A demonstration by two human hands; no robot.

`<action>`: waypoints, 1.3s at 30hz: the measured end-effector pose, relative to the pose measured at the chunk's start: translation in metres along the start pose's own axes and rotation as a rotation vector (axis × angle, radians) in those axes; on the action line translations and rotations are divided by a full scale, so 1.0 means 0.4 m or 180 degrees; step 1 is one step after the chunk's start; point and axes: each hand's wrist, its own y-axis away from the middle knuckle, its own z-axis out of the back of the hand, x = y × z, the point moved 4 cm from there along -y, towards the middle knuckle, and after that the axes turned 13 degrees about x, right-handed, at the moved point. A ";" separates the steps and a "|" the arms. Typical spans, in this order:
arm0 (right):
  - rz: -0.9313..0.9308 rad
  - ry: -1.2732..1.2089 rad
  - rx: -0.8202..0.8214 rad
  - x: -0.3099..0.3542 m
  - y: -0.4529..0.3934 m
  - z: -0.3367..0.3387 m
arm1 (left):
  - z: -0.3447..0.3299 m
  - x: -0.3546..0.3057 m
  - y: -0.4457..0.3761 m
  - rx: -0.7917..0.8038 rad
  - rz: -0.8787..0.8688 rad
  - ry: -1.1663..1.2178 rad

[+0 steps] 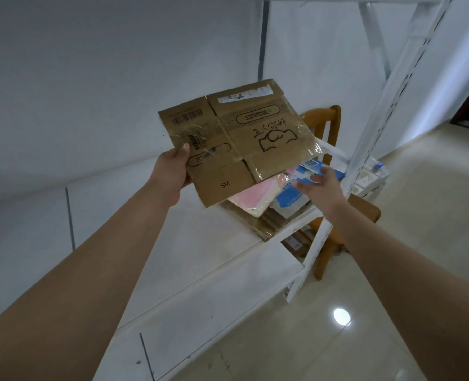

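left grip (172, 171) pinches flattened cardboard box (236, 144) at its left edge, thumb on top | box tilted in the air above shelf (200, 257) | pink packet (255, 200) lies under box | right grip (320, 185) fingers spread, holding nothing, over blue-white parcel (288, 200)

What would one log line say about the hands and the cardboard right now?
left hand: holds flattened cardboard box up | right hand: open, reaching for blue-white packet | packet: on white shelf

L hand (172, 171) pinches flattened carton (238, 141) above shelf (200, 243); R hand (317, 185) touches blue-white pkg (288, 199).
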 end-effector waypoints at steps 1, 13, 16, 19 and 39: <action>-0.0007 -0.0110 0.0079 0.002 -0.014 -0.022 | 0.004 0.003 -0.005 -0.0001 -0.0005 0.0022; 0.0274 0.0191 -0.0311 0.048 -0.123 -0.111 | 0.070 -0.059 -0.028 -0.0697 -0.0475 0.0228; 0.0033 0.0422 -0.0425 0.027 -0.142 -0.091 | 0.093 -0.054 -0.025 -0.1105 -0.0516 0.0034; -0.0414 0.0054 -0.0701 -0.057 -0.132 -0.010 | 0.189 -0.062 -0.027 -0.1707 -0.0532 0.0350; 0.0162 0.0925 -0.0869 0.069 -0.099 -0.011 | 0.120 0.122 -0.001 -0.0860 -0.0079 -0.0306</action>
